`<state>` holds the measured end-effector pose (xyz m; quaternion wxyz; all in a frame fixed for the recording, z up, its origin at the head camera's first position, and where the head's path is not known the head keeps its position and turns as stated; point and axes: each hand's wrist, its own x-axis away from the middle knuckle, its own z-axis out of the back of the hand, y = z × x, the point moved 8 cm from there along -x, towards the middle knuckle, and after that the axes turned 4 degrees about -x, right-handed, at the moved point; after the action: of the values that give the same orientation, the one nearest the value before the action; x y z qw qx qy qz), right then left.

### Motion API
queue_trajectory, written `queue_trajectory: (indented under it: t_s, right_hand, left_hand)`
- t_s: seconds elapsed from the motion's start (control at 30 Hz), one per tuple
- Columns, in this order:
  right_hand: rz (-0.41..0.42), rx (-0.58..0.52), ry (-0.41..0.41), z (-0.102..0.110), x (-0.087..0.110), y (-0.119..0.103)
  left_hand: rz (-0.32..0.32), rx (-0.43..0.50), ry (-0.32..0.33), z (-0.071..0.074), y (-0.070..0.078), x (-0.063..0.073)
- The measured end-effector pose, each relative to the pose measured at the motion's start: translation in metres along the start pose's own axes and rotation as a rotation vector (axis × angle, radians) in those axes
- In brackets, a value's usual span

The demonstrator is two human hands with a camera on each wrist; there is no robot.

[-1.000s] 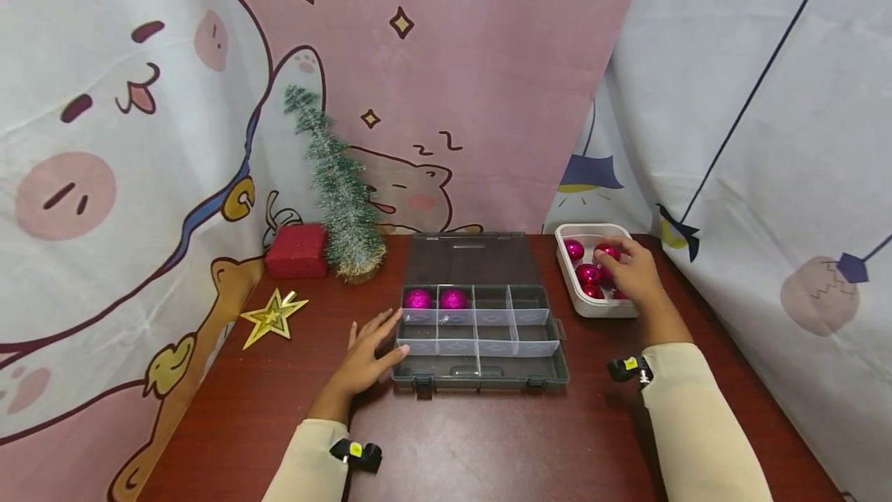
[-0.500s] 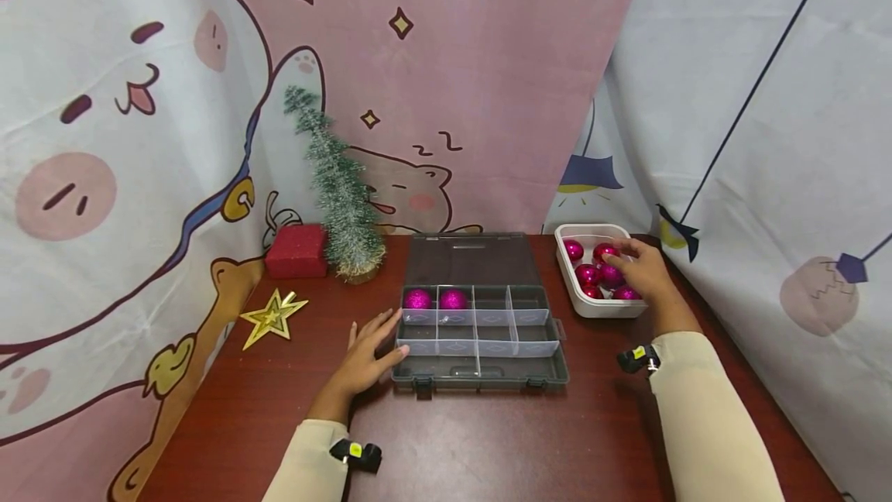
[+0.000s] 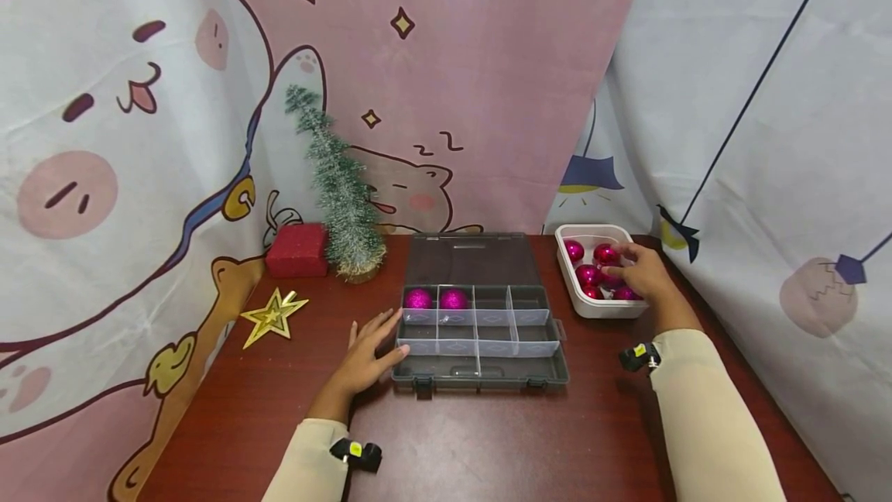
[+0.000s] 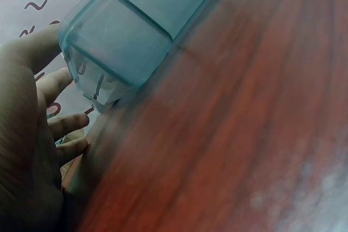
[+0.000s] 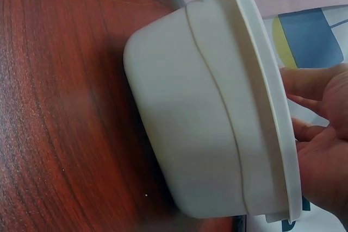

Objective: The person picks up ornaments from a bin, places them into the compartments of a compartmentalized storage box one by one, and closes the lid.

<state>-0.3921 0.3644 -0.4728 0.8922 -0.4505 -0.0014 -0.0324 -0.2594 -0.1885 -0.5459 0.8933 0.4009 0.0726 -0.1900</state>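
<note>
My left hand [image 3: 369,353] rests against the left side of a grey see-through compartment box [image 3: 481,378], fingers spread along its edge and thumb at the front part. Two glittery magenta balls [image 3: 453,299] sit in the box's two back-left compartments. My right hand [image 3: 643,273] reaches over the right rim of a white tub [image 3: 573,297], thumb and forefinger apart just above shiny red balls [image 3: 588,275] and magenta ones. In the right wrist view the tub's wall hides the fingertips. One magenta ball lies partly hidden under the right thumb.
A small frosted tree [image 3: 337,184] stands back left beside a red box [image 3: 296,251]. The gold star [image 3: 274,318] lies in front of them. The compartment box's lid [image 3: 474,260] lies back, raised. Printed cloth [image 3: 488,84] hangs behind the table.
My right hand drew back slightly to the right over the tub, then dipped again toward the balls, covering part of a magenta one. The left hand has stayed still.
</note>
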Motion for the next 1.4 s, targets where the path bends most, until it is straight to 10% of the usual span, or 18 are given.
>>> queue_trajectory:
  t_s: [1.4]
  right_hand:
    - [-0.014, 0.248, -0.150, -0.014, -0.012, 0.006]
  left_hand:
    - [0.057, -0.056, -0.072, -0.001, -0.001, -0.001]
